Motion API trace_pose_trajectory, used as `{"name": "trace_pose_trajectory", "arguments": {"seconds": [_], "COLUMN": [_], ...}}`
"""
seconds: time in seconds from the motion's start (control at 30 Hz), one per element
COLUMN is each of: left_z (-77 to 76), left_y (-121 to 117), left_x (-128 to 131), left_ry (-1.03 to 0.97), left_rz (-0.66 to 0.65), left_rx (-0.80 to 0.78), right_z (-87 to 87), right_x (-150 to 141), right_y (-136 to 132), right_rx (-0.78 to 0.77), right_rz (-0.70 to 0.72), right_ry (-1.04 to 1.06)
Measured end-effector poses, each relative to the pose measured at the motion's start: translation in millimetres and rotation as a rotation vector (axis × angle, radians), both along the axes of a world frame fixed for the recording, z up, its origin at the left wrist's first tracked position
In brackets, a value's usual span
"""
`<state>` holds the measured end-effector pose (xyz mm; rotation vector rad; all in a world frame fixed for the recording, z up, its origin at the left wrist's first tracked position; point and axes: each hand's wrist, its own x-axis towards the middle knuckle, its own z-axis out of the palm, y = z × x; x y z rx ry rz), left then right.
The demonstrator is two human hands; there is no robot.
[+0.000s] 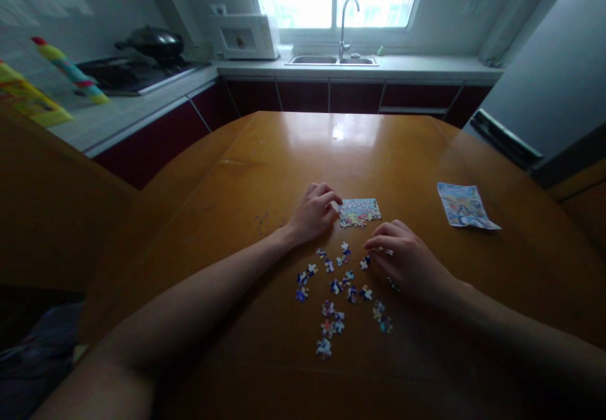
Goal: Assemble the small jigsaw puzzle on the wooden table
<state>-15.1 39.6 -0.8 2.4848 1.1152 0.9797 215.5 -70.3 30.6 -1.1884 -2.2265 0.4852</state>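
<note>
A partly joined jigsaw block lies on the brown wooden table. My left hand rests curled beside it, fingertips touching its left edge. My right hand lies just below the block, fingers pressed together on a small puzzle piece. Several loose puzzle pieces are scattered on the table between and below my hands.
A printed picture card lies to the right on the table. Beyond the table runs a kitchen counter with a sink and tap, a microwave and a wok on a stove. A grey fridge stands at right.
</note>
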Motion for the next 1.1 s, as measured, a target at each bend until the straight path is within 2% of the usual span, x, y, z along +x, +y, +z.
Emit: {"name": "trace_pose_trajectory", "arguments": {"seconds": [0.27,0.43,0.57,0.73,0.93,1.1], "left_z": [-0.8,0.6,1.6,4.0,4.2,6.1], "left_y": [2,2,2,1,1,0], "left_x": [-2,-2,-2,-2,-2,-3], "left_ry": [0.018,0.023,0.030,0.046,0.039,0.045], "left_rz": [-0.006,-0.002,0.003,0.004,-0.014,-0.060], "left_rx": [0.003,0.012,0.003,-0.015,-0.003,0.002], "right_z": [3.9,4.6,0.0,-6.0,-5.7,3.1], "right_x": [22,20,17,20,20,31], "right_y": [-40,-52,-51,-47,-44,-29], "right_rx": [-0.044,-0.113,-0.129,-0.107,-0.051,0.019], "right_rz": [0.002,0.101,0.198,0.249,0.269,0.202], "right_ry": [-0.028,-0.094,-0.134,-0.134,-0.141,-0.075]}}
